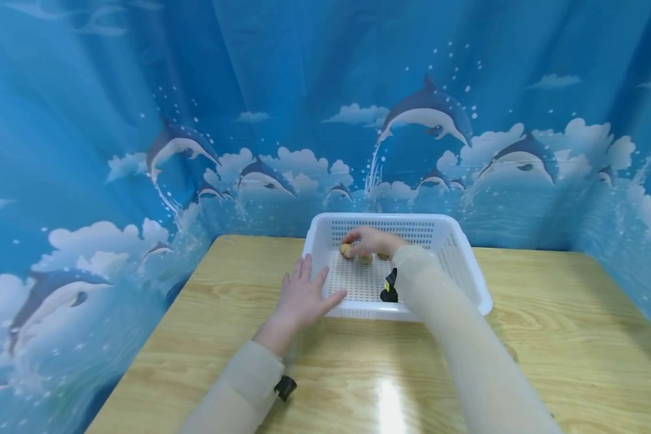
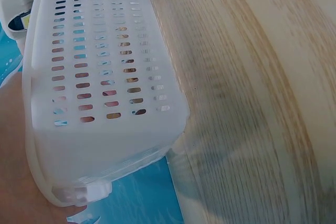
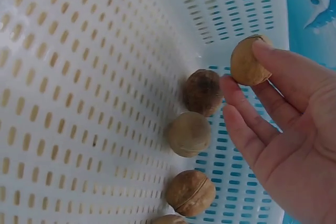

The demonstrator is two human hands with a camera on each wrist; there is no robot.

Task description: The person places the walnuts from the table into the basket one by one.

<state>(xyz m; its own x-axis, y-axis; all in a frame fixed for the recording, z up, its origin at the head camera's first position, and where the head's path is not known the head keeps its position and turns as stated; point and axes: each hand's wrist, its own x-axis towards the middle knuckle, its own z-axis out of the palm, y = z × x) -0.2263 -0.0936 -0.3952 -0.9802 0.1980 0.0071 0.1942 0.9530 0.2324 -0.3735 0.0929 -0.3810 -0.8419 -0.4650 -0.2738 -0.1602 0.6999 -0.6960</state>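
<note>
A white perforated basket [image 1: 469,265] stands on the wooden table [image 1: 548,337]. My right hand [image 1: 366,241] reaches into it and pinches a walnut [image 3: 249,60] at its fingertips [image 3: 262,51], just above the basket [image 3: 79,77] floor. Several other walnuts lie below it by the wall: one dark [image 3: 203,92], one smooth [image 3: 189,134], one seamed [image 3: 190,192]. My left hand [image 1: 306,289] lies flat with straight fingers against the basket's near left corner. In the left wrist view the basket wall [image 2: 105,77] fills the left side, with my palm [image 2: 16,182] beside it.
A blue dolphin-print curtain [image 1: 195,120] surrounds the table on the back and both sides. Bare wood [image 2: 252,103] stretches left, right and in front of the basket. A black strap [image 1: 389,288] sits on my right wrist.
</note>
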